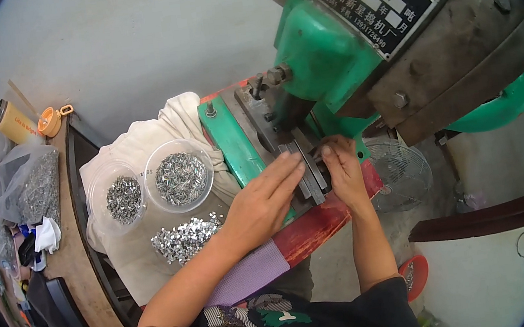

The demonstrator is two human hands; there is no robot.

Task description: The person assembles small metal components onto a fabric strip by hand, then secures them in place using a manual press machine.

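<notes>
Left fingers (280,175) extended, touching steel fixture (312,170) from its left, right fingers (332,159) bent at its right, grip impossible to tell.

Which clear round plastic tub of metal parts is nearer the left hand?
The right clear tub, closer to the green metal machine base; the other tub sits left of it, farther from the left hand.
</notes>
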